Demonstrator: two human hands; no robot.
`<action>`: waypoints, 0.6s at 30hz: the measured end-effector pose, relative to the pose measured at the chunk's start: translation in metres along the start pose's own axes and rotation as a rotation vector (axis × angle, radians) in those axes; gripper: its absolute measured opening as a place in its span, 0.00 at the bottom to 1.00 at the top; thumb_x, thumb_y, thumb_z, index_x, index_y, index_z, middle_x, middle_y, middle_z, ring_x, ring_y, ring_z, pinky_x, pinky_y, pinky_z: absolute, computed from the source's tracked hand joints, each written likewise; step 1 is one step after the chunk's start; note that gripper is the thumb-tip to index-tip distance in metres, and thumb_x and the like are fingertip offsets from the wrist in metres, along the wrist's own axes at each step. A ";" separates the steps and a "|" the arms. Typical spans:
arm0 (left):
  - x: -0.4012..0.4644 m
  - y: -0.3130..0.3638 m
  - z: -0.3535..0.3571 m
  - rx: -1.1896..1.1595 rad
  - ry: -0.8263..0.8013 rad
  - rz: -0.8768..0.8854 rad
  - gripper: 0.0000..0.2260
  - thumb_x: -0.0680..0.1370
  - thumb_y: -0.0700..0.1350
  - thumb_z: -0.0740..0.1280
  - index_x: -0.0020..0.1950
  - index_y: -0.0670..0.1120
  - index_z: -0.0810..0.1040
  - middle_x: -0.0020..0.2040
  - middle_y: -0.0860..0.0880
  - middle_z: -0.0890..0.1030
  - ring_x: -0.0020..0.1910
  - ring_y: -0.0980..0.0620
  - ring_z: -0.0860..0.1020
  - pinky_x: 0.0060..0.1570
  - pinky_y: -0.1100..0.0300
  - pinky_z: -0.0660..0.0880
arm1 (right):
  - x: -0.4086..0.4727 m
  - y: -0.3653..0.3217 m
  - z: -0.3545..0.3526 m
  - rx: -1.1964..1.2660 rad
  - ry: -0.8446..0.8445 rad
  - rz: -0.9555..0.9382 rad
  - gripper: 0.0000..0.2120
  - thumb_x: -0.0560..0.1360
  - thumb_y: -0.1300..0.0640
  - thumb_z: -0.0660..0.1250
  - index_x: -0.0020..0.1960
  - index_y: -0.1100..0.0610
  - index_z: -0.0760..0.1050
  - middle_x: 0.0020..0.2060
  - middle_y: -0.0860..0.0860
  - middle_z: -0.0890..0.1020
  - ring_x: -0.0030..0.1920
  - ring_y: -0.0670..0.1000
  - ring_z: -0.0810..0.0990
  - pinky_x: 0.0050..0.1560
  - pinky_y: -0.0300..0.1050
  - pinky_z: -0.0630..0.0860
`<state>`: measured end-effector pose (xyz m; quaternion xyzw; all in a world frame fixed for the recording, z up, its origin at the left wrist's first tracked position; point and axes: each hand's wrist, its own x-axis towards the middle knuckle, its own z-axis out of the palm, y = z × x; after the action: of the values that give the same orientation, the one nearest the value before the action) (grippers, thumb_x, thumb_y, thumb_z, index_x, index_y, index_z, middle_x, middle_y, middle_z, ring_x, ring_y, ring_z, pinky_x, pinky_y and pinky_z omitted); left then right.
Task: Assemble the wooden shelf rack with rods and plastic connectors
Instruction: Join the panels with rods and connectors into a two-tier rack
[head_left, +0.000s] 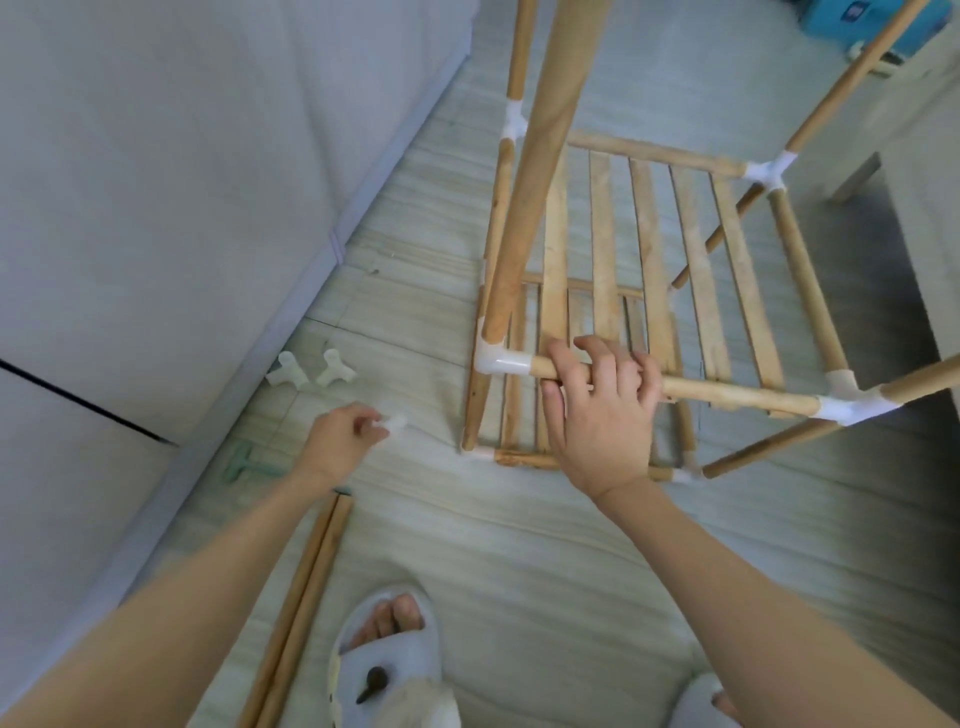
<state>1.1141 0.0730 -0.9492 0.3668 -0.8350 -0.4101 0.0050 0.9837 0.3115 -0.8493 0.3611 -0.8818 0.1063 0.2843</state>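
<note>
The partly built wooden rack (654, 270) stands on the floor, with slatted shelves, upright rods and white plastic connectors at its corners. My right hand (597, 410) grips the front horizontal rod (727, 392) of the upper shelf, just right of the white corner connector (498, 361). My left hand (345, 436) is low near the floor and pinches a small white plastic connector (395, 423) in its fingertips. Two more white connectors (311, 369) lie on the floor to the left of the rack. Two loose wooden rods (296, 613) lie side by side by my left forearm.
A grey cabinet or wall (182, 182) runs along the left. A green T-shaped piece (240, 462) lies at its base. My feet in white slippers (387, 654) are at the bottom. A blue box (862, 21) sits at the top right, with pale furniture (883, 130) beside it.
</note>
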 end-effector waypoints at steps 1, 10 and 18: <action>-0.011 0.014 -0.003 -0.049 -0.016 0.048 0.07 0.73 0.39 0.72 0.49 0.38 0.80 0.41 0.41 0.81 0.42 0.44 0.78 0.48 0.54 0.74 | 0.000 -0.001 -0.005 -0.001 -0.067 0.003 0.18 0.79 0.52 0.55 0.65 0.53 0.73 0.56 0.55 0.78 0.60 0.55 0.72 0.65 0.58 0.61; -0.106 0.149 -0.066 -0.267 -0.114 0.345 0.06 0.78 0.42 0.65 0.43 0.49 0.79 0.30 0.53 0.80 0.28 0.64 0.75 0.29 0.74 0.67 | 0.035 0.009 -0.104 0.693 -0.715 0.224 0.20 0.79 0.57 0.59 0.71 0.51 0.66 0.67 0.49 0.71 0.67 0.49 0.68 0.63 0.32 0.59; -0.149 0.281 -0.084 -0.385 -0.125 0.499 0.04 0.78 0.43 0.65 0.44 0.46 0.77 0.32 0.50 0.80 0.26 0.61 0.76 0.26 0.71 0.69 | 0.060 0.036 -0.221 1.302 -0.539 0.479 0.08 0.73 0.61 0.70 0.49 0.51 0.76 0.40 0.47 0.78 0.35 0.43 0.78 0.35 0.34 0.76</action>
<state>1.0783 0.2186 -0.6559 0.1170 -0.8051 -0.5683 0.1233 1.0177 0.3892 -0.6337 0.2679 -0.7343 0.5740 -0.2442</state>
